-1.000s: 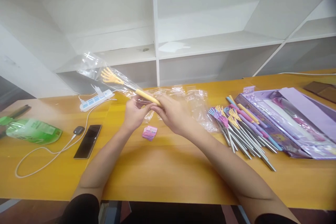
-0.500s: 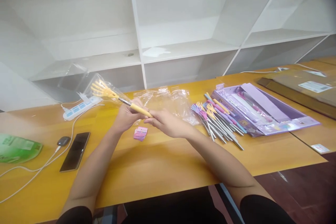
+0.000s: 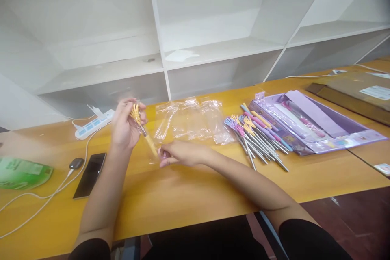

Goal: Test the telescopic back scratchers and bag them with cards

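1 phone (image 3: 89, 174), 1 power strip (image 3: 94, 124), 2 hands, 1 purple box (image 3: 317, 124).

On the counter (image 3: 198, 195), a phone (image 3: 89, 169) lies at the left, with a power strip (image 3: 93, 123) behind it near the shelving (image 3: 158, 48). Empty plastic bags (image 3: 191, 124) lie in the middle, behind the hands. Right of the bags lies a pile of back scratchers (image 3: 258, 140), and right of the pile, touching it, an open box (image 3: 313, 124).
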